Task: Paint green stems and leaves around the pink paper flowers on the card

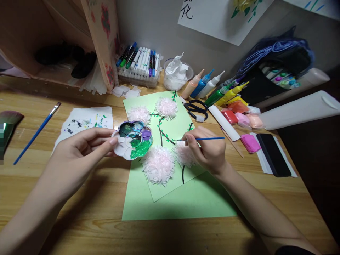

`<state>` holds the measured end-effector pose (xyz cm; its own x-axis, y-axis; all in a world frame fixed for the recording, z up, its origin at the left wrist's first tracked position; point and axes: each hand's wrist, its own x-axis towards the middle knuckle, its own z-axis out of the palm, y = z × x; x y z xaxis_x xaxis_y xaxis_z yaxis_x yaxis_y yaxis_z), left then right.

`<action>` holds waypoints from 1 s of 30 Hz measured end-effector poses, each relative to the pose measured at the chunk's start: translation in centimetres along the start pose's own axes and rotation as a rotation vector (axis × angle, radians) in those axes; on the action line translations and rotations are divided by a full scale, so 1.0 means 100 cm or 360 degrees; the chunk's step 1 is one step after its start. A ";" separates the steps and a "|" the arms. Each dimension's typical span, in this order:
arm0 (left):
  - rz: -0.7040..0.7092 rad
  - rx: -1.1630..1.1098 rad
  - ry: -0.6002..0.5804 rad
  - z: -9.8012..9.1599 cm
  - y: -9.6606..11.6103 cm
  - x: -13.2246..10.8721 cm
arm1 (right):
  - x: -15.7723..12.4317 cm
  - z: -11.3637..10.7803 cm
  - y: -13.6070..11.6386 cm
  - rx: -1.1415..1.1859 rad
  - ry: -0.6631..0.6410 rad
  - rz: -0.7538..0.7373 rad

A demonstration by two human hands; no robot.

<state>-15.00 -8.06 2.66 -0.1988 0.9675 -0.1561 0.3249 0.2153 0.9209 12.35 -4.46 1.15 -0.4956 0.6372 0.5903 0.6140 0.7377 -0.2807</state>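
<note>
My left hand (85, 143) is closed on the rim of a white flower-shaped paint palette (132, 140) holding green, purple and dark paint, just above the table. My right hand (207, 148) pinches a thin blue paintbrush (205, 139), its tip touching the light green paper (170, 127) near a painted black stem with green leaves. On the paper sit several fluffy pink tissue flowers (159, 163); one lies partly under my right hand.
A larger green sheet (191, 202) lies beneath. Black scissors (198, 109), paint bottles (209, 86), clay packets (239, 115), a marker box (139, 65), a tissue cup (177, 73) and a paint-stained paper (85, 122) ring the work. Another blue brush (37, 132) lies left.
</note>
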 end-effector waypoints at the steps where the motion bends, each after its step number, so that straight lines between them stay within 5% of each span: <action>1: -0.0006 -0.0002 -0.0008 0.000 0.001 0.000 | 0.000 0.000 0.000 0.0000 0.0016 0.0001; 30: -0.0046 0.0024 -0.0022 -0.001 0.005 -0.004 | 0.000 0.003 0.002 -0.0018 -0.0006 -0.0036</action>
<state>-14.83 -8.30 3.24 -0.1954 0.9626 -0.1875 0.3334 0.2450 0.9104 12.29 -4.30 0.85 -0.5116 0.6214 0.5934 0.6095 0.7492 -0.2591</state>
